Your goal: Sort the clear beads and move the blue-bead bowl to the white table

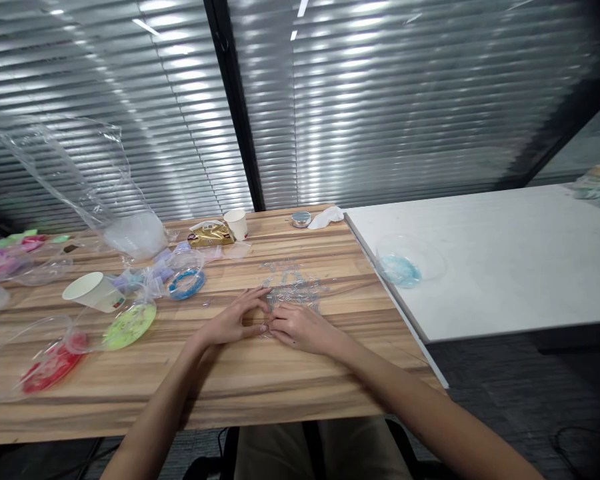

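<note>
A flat patch of small, clear, tube-like pieces [297, 293] lies on the wooden table in front of me, with looser ones scattered at its far side. At its near left edge rests my left hand [235, 317], thumb and fingers apart, fingertips down by the pieces. My right hand [300, 327] is at the near edge of the patch with its fingers curled and pressed together. Whatever it pinches is too small or hidden to make out. The two hands almost meet at the left thumb tip.
To the left are round clear containers with red [55, 367], yellow-green [130, 325] and blue contents [186, 283], plus a tipped paper cup [94, 292]. Behind stand another paper cup [237, 225], a gold packet [210, 235] and a round tin [301, 219]. A light-blue-filled container [401, 270] sits on the white table.
</note>
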A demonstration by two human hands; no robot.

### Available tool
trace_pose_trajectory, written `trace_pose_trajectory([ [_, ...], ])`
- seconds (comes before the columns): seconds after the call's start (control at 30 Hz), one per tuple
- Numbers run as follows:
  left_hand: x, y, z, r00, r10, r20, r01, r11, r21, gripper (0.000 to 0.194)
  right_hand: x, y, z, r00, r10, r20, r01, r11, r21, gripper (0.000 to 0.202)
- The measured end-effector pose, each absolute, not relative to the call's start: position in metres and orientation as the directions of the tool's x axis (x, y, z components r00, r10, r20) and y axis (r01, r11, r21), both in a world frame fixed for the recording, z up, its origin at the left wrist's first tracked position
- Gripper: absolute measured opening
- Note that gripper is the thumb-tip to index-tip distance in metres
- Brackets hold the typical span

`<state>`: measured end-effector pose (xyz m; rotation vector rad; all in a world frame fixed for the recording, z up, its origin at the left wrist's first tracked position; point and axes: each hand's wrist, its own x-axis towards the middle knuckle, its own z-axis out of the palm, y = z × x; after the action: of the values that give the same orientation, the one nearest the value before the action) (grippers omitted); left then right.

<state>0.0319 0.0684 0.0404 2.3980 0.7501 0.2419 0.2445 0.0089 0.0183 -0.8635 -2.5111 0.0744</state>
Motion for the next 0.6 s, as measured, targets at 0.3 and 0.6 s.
trace_pose_trajectory([
  [0.3, 0.0316, 0.0695, 0.0401, 0.831, 0.556, 0.005, 0.448, -0.674, 0.588, 0.025, 0.2444, 0.0078, 0.0208, -0.684, 0.593, 0.424, 0.574, 0.797, -0.188, 0.012],
  [0.6, 0.0316, 0.0675, 0.0421, 0.824, 0.566, 0.005, 0.454, -0.666, 0.593, 0.026, 0.2446, 0.0090, 0.0172, -0.682, 0.578, 0.448, 0.571, 0.804, -0.167, 0.014],
])
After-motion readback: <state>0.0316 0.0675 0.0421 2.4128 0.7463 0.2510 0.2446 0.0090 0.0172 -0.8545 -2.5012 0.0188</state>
